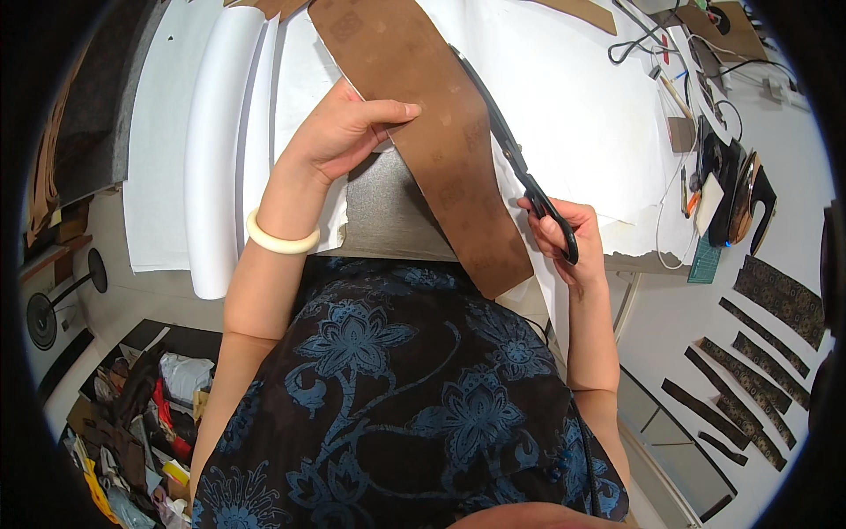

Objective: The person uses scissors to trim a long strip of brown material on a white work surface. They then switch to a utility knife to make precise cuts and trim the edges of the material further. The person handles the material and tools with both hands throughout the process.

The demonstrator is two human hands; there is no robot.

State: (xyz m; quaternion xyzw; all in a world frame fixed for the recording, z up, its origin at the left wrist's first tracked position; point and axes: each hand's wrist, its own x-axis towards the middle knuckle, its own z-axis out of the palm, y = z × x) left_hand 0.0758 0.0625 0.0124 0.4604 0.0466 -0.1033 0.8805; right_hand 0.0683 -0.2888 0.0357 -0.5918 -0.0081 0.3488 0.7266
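Observation:
A long, curved strip of brown leather-like sheet (441, 132) with faint darker markings slants across the table toward my body. My left hand (352, 128) grips its left edge, thumb on top and the fingers hidden underneath. In my right hand (564, 238) are black-handled scissors (514, 154), held by the handle loops beside the strip's right edge. Their blades point away from me along that edge; whether they stand apart is hard to make out.
White paper (582, 115) covers much of the table, and a large white paper roll (216, 167) lies at the left. Cables (634, 44) and tools sit at the far right. Patterned dark strips (740, 379) lie at the right. A bin of scraps (150, 414) stands at lower left.

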